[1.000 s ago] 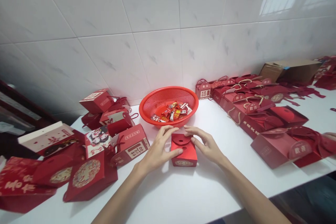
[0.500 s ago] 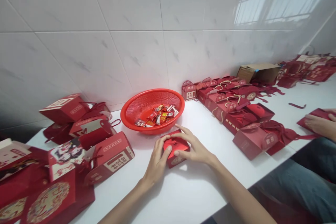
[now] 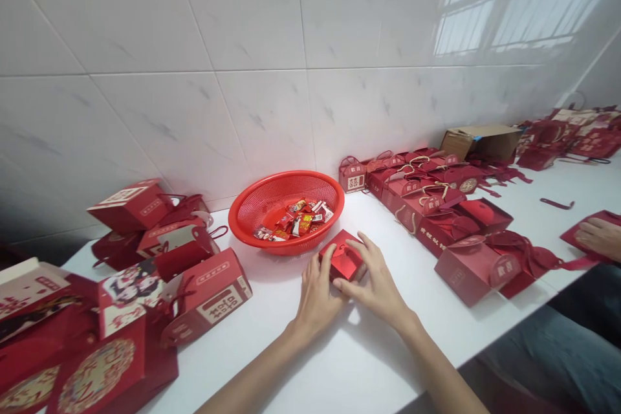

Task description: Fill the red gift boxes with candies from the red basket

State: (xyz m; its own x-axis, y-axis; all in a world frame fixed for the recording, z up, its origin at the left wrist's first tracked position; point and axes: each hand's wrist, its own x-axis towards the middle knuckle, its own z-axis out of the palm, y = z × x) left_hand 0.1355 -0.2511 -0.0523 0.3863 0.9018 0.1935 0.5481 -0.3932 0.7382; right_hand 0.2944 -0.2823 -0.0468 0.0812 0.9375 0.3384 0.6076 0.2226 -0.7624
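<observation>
A small red gift box (image 3: 343,262) stands on the white table just in front of the red basket, its shiny red top facing up. My left hand (image 3: 317,291) grips its left and near side, fingers bent over the edge. On the other side my right hand (image 3: 376,281) holds the box, with the thumb at the near edge and the fingers along the right side. Behind the hands, the red plastic basket (image 3: 242,223) contains several wrapped candies (image 3: 301,223).
Red gift boxes (image 3: 213,297) are heaped at the left. Rows of red handled boxes (image 3: 431,220) line the right, by an open cardboard box (image 3: 480,142). Another person's hand (image 3: 601,236) rests on flat red card at far right. A loose red strip (image 3: 557,204) lies nearby.
Both my hands and the gift box have shifted slightly right, and the box is turned. The other person's hand now lies flatter on the red card. The view has tilted a little.
</observation>
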